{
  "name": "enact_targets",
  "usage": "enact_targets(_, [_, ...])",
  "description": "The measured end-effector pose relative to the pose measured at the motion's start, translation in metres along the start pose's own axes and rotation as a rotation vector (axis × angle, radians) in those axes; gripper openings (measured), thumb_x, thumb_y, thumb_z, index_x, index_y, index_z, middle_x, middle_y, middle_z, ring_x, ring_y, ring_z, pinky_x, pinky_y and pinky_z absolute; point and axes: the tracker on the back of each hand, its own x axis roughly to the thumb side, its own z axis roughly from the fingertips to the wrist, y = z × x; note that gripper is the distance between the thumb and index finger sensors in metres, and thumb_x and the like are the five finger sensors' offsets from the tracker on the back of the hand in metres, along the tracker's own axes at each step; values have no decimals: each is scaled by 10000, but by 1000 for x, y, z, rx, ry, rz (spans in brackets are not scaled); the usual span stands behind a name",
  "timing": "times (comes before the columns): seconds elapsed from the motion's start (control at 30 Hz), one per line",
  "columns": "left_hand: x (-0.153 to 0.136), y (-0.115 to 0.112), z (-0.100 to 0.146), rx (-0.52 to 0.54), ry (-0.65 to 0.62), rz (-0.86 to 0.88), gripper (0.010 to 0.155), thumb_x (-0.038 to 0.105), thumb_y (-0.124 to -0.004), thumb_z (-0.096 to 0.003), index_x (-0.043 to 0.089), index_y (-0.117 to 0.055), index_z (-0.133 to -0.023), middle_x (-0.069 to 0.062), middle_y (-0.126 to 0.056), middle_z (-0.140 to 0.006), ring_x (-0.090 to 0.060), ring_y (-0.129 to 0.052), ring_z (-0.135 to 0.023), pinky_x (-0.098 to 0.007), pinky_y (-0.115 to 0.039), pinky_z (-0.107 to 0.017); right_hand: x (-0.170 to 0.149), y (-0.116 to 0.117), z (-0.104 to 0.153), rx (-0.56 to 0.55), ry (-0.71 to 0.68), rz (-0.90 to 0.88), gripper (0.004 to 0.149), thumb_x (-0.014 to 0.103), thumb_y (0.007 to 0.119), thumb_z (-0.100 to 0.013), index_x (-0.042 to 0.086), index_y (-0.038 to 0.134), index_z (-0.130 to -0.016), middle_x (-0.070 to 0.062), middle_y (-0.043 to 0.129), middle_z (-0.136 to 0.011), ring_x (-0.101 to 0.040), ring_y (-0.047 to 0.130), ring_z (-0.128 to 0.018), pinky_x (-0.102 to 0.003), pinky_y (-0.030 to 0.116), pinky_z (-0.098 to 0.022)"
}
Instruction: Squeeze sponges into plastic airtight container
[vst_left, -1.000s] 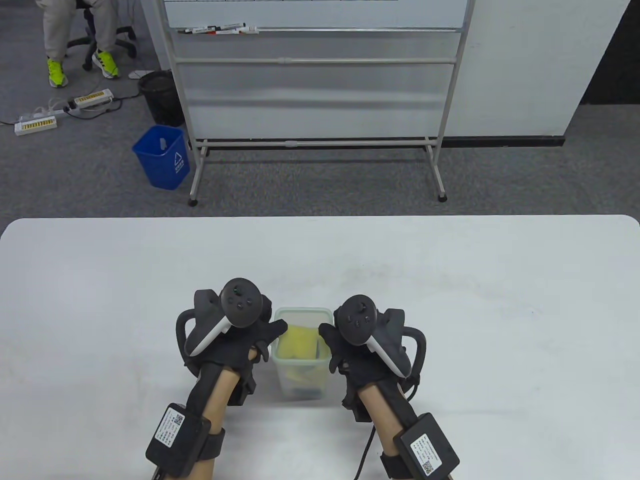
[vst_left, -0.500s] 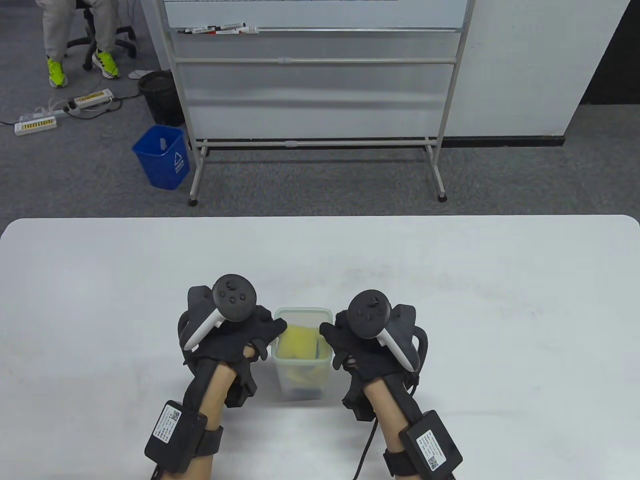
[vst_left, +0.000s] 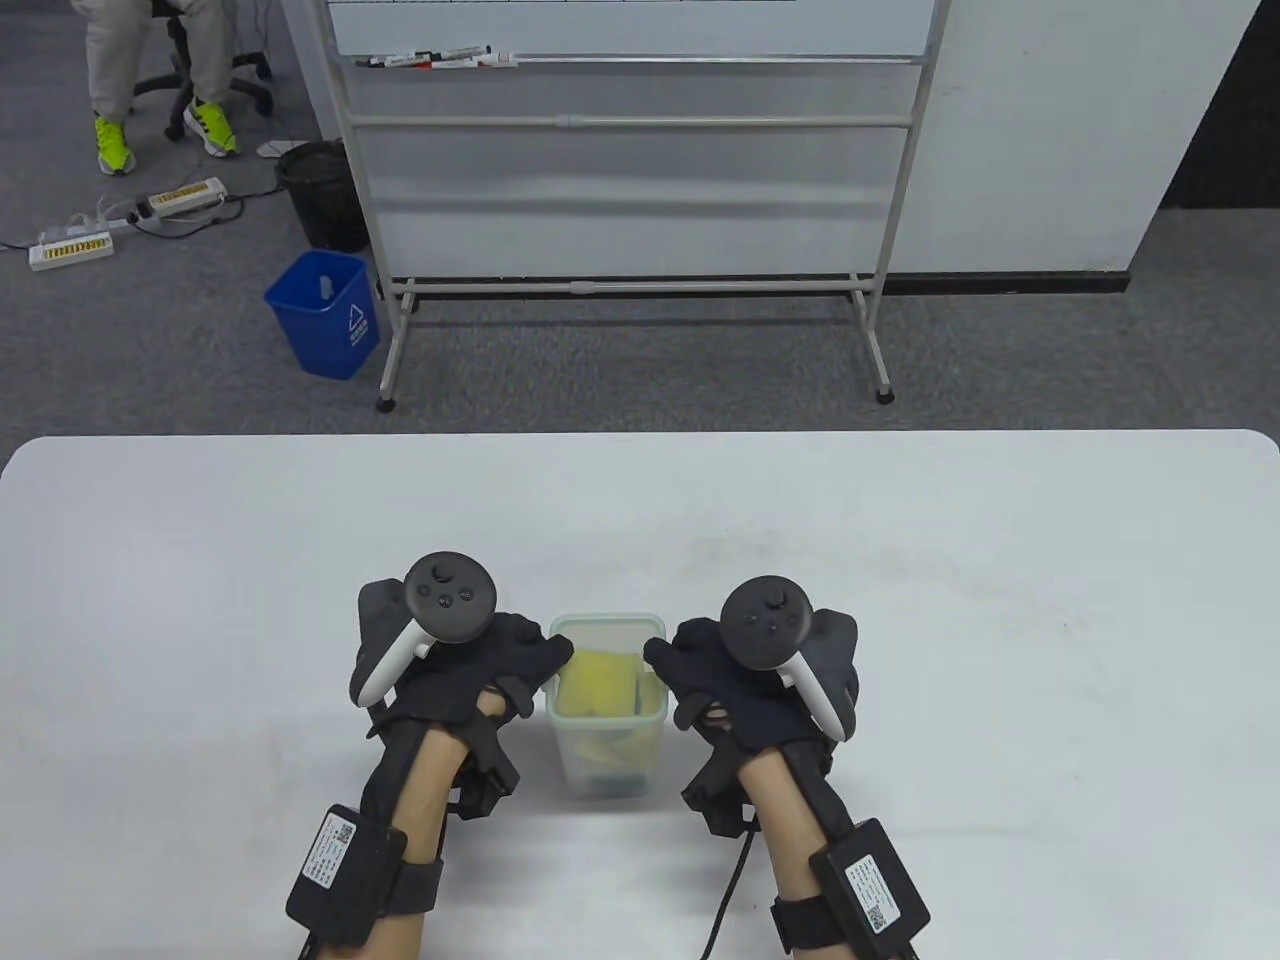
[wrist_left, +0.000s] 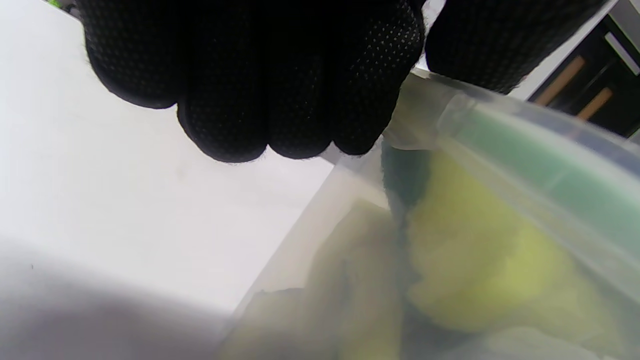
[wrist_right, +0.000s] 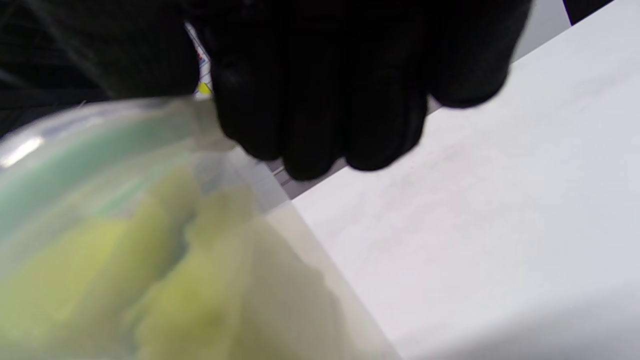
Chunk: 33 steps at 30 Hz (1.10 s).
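Container: translucent plastic, the container (vst_left: 606, 745) stands upright on the white desk (vst_left: 900, 620), near its front edge; we use it as our landmark.
Sponges: yellow sponges (vst_left: 598, 685) with green backing sit inside the container, packed up to just under the rim; through the wall they show in the left wrist view (wrist_left: 475, 260) and the right wrist view (wrist_right: 125, 270).
Left hand: our left hand (vst_left: 470, 670) lies against the container's left side, thumb over the rim; its fingers (wrist_left: 280, 100) are curled just outside the rim corner.
Right hand: our right hand (vst_left: 740, 690) lies against the container's right side, thumb at the rim; its fingers (wrist_right: 325, 115) are curled beside the wall.
Grip: both hands look narrow and curled; whether either truly clamps the container we cannot tell.
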Motion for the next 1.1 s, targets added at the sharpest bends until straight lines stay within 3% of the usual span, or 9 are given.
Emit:
enact_targets(0.13, [-7,4,8,81,4,-15,539,609,-750,-458,188,-901,-757,-66,-971,-763,-323,-973,-692,-504,-824,-560,-4,-5,4,-63,-4,6,545,574,757,-468,162,929,-780,-83,963,-788,-332,953,-697,-523,724,-598])
enact_targets(0.2, [-12,10,17,235,-1,2,557,609,-721,-458,186,-894,-777,-76,-967,-783,-334,-967,-711,-512,-818,-570,-11,-17,9,-184,0,-47,561,569,727,-471,158,916,-803,-95,945,-818,-350,930,-732,-537,702,-617])
enact_targets(0.33, [-31,10,29,386,-64,-97,655,593,-726,-448,175,-750,-952,-134,-843,-977,-396,-848,-893,-577,-733,-665,-28,-25,19,-290,-39,9,568,558,729,-470,155,895,-836,-106,923,-851,-358,910,-768,-547,684,-640])
enact_targets(0.43, [-46,-4,36,380,-150,-254,733,606,-708,-450,205,-595,-1053,-124,-679,-1117,-387,-696,-1032,-589,-649,-732,-48,-12,27,-338,-126,171,574,561,741,-457,177,869,-864,-89,904,-888,-346,904,-806,-542,684,-659])
enact_targets(0.53, [-63,-27,42,423,-171,-329,771,610,-711,-444,212,-535,-1080,-118,-596,-1164,-377,-616,-1077,-564,-609,-760,-69,11,29,-345,-178,273,598,568,746,-448,197,836,-907,-83,883,-936,-345,890,-860,-556,669,-681])
enact_targets(0.67, [-72,-41,42,300,-132,-382,833,631,-669,-444,200,-399,-1104,-119,-433,-1203,-376,-458,-1114,-563,-493,-783,-77,29,27,-277,-185,350,664,588,737,-436,216,751,-986,-90,808,-1022,-356,810,-958,-580,615,-714])
enact_targets(1.1, [-60,-51,53,261,-167,-442,874,648,-636,-445,195,-289,-1107,-113,-273,-1215,-372,-302,-1126,-580,-360,-784,-88,34,28,-252,-189,441,803,649,711,-417,262,520,-1095,-71,552,-1171,-354,537,-1107,-584,452,-767])
